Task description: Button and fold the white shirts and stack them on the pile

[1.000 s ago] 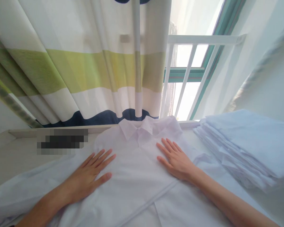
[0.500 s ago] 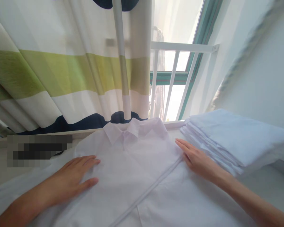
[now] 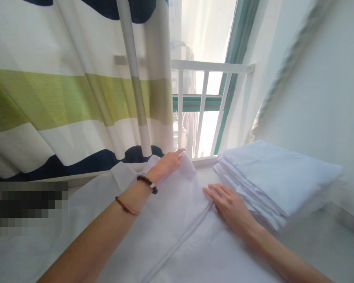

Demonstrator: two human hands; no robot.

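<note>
A white collared shirt [image 3: 177, 208] lies spread out before me, a long folded edge running diagonally across it. My left hand [image 3: 169, 162] reaches over the collar to the shirt's far right shoulder, fingers stretched forward and touching the cloth there; the thumb is hidden. That arm covers part of the collar. Lower and to the right, my right hand [image 3: 228, 200] rests flat on the shirt's right side, where the diagonal edge ends. Its fingers are extended and hold nothing.
A stack of folded white cloth [image 3: 277, 177] sits to the right of my right hand. Behind the shirt hang a striped curtain [image 3: 76, 98] and a white railing [image 3: 212, 67] before a window. A pixelated patch covers the left edge.
My left hand has moved from the shirt's left side up and right to its far shoulder. The right hand stays at the shirt's right side. The camera view has shifted slightly.
</note>
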